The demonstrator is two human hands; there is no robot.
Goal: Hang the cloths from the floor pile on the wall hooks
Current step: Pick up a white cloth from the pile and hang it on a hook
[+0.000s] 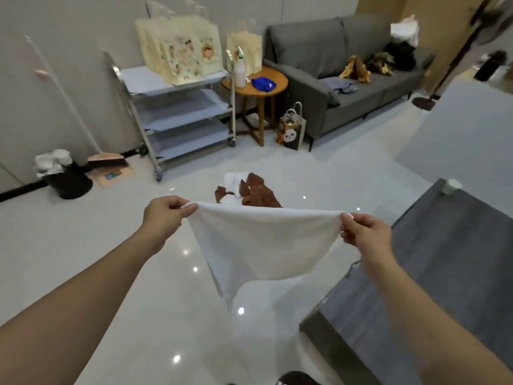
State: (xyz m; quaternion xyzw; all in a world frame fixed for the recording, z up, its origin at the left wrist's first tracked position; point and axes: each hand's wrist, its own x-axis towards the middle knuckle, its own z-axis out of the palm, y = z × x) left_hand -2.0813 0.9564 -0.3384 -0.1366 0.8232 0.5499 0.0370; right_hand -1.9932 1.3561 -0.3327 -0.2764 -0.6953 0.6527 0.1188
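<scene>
1. A white cloth (263, 243) is held stretched in the centre of the frame, above the glossy white floor (83, 232); its top edge is pulled taut and the rest hangs down to a point at lower centre.
2. The left top corner of the cloth is pinched by the left hand (163, 218), thumb and curled fingers closed on the fabric.
3. The right top corner is pinched in the same way by the right hand (366, 234), fingers curled round the hem.
4. Directly above the taut edge, a pile of brown and white cloths (244, 191) is seen lying on the floor, partly hidden by the held cloth.
5. At the right of the frame a dark grey table (444, 259) is shown, with a pale paper cup (451, 186) standing near its upper corner.
6. In the upper middle a three-shelf trolley (180, 112) is placed against the wall, with cream paper bags (180, 48) on its top shelf.
7. Just right of the trolley a round wooden side table (258, 87) carries a spray bottle (240, 70) and a blue cloth (263, 84).
8. A grey sofa (347, 68) occupies the upper right, with assorted items on its seat.
9. At the left edge a black bin (68, 182) and a broom with dustpan (108, 162) are set by the wall.
</scene>
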